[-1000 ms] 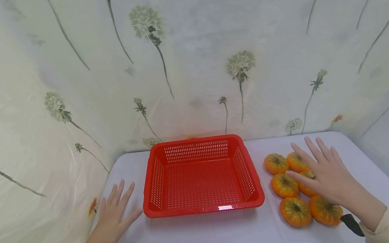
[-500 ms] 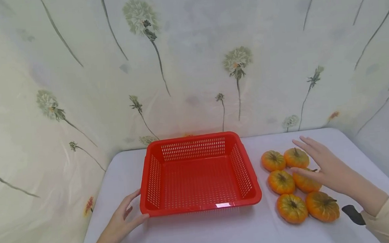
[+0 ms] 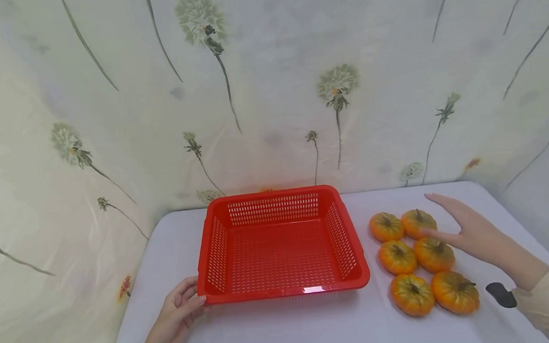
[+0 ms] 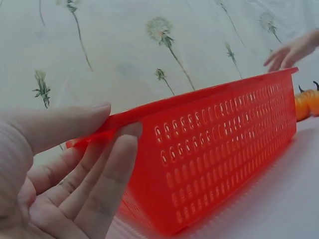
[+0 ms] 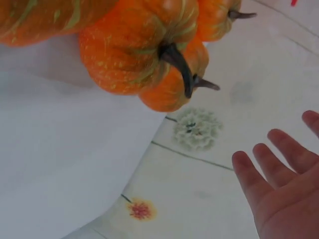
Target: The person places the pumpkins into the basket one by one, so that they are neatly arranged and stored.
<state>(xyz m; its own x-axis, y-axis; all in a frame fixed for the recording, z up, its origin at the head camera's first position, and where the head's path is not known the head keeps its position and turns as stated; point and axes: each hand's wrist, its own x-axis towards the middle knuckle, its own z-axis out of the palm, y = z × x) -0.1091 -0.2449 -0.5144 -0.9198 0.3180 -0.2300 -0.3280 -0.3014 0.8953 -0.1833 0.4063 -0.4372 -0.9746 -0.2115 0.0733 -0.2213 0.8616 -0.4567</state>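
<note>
A red plastic basket (image 3: 285, 294) with slotted walls stands in the middle of the table, nothing inside it. At its near left corner my left hand (image 3: 172, 316) grips the rim; the left wrist view shows the thumb on top and curled fingers (image 4: 112, 174) beneath the lip. Several small orange pumpkins (image 3: 397, 257) sit in two columns right of the basket. My right hand (image 3: 475, 233) hovers by the right column, its thumb in front of a far pumpkin (image 3: 419, 223). In the right wrist view its fingers (image 5: 286, 149) are spread, holding nothing.
A white-covered table (image 3: 283, 331) carries everything. Behind it and on both sides hangs a pale sheet (image 3: 270, 99) printed with dandelions. The basket's far rim stands close to the back sheet.
My left hand has moved right from beside the basket and taken hold of its rim. The right hand has turned sideways and shifted slightly right. Basket and pumpkins stay in place.
</note>
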